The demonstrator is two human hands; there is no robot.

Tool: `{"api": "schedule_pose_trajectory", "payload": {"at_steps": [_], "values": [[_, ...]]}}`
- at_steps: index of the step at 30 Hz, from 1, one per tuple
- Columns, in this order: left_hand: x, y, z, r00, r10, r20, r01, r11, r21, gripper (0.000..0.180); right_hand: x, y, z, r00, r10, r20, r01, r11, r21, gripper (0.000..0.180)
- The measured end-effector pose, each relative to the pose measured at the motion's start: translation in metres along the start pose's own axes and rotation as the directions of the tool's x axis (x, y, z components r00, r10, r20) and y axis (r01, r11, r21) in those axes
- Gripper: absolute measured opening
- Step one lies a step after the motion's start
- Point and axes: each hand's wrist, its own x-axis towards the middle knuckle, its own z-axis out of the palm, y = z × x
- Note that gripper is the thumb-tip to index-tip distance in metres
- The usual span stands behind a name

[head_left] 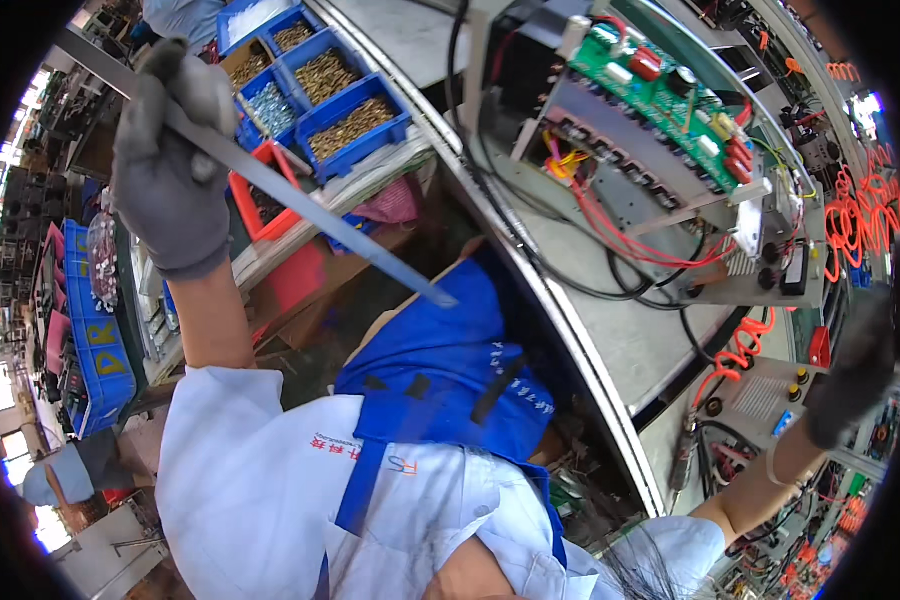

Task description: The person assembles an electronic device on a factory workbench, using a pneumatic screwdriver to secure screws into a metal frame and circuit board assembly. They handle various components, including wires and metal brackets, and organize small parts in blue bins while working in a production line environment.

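At the upper left, my left hand [175,175] in a grey glove is closed around a long flat metal strip [315,213]. The strip slants from the upper left edge down toward the blue apron [440,360] on my lap, one end hanging over the cloth. My right hand [855,375], in a dark glove, is stretched far out to the right, above a metal-cased unit [750,400] with yellow and black terminals. Blur and the picture's dark rim obscure its fingers, so I cannot make out whether it holds anything.
Blue bins [355,130] of small brass-coloured and silver parts stand beside a red tray [260,190]. An opened unit with a green circuit board [660,100] and loose cables sits on the metal-edged bench [590,340]. Coiled orange hoses [860,225] hang at the right.
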Motion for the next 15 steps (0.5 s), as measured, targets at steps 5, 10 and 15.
{"api": "schedule_pose_trajectory", "payload": {"at_steps": [5,10,15], "values": [[-0.071,-0.011,-0.03,0.964,-0.255,-0.073,0.214,0.588,0.78,0.024,-0.114,-0.054,0.161,0.619,0.173,0.766,-0.682,0.601,0.416,0.025],[-0.201,-0.107,-0.092,0.729,-0.683,-0.034,0.07,0.024,0.997,0.028,-0.247,-0.051,0.363,0.414,0.236,0.879,-0.908,0.173,0.381,0.026],[-0.263,-0.2,-0.165,0.834,-0.533,-0.139,-0.019,-0.281,0.96,0.041,-0.341,-0.079,0.471,0.181,0.379,0.908,-0.94,-0.205,0.273,0.024]]}}
